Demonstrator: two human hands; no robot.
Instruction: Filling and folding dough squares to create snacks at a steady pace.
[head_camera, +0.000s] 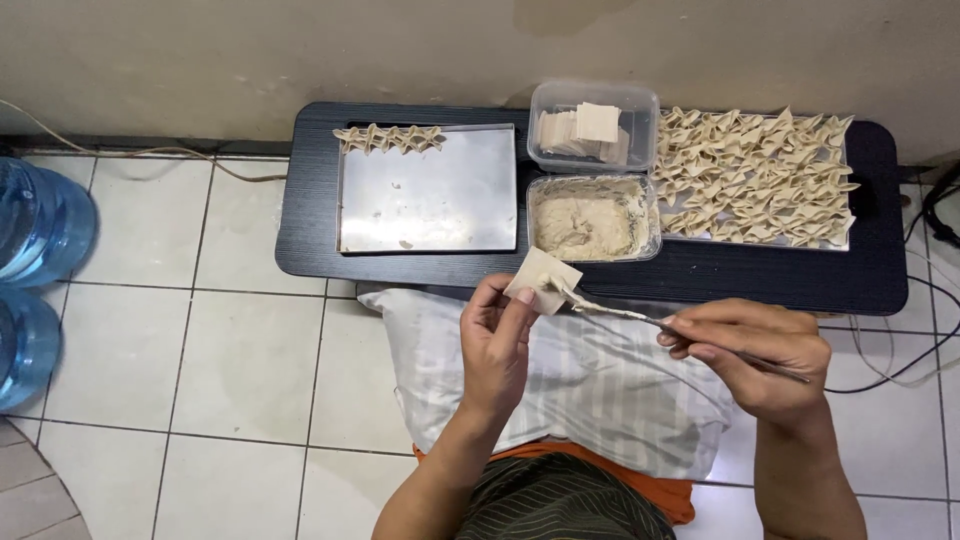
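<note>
Left hand (497, 340): closed lightly, fingertips pinching a square wrapper (542, 279) by its lower edge, held up flat at centre of view.
Right hand (752, 350): closed around a thin metal tool (690, 330), handle trailing to 4 o'clock, smeared tip touching the wrapper's middle.
Wrapper: in the air above a striped pillow (590, 390), just at 6 o'clock from the filling tub (592, 217), not resting on the bench (310, 215).
Filling tub: clear, holding pale paste, at 12 o'clock from the hands.
Wrapper tub (592, 128): clear, a stack of squares inside, directly at 12 o'clock from the filling tub, touching it.
Left tray (430, 195): metal, mostly bare, one row of folded pieces (390, 137) along its far edge, at 11 o'clock from the hands.
Right tray (752, 180): packed with folded pieces, at 1 o'clock.
Bottles (35, 260): two blue water bottles on the floor at 9 o'clock, well apart.
Risk, tearing: thin sheet held by one edge only; hard pressure from the tool tip likely to puncture or fold it.
Risk, dropping: paste clinging along the tool could fall onto the pillow if scraped off carelessly.
Risk, overfilling: too much paste in the middle likely to stop the edges sealing.
</note>
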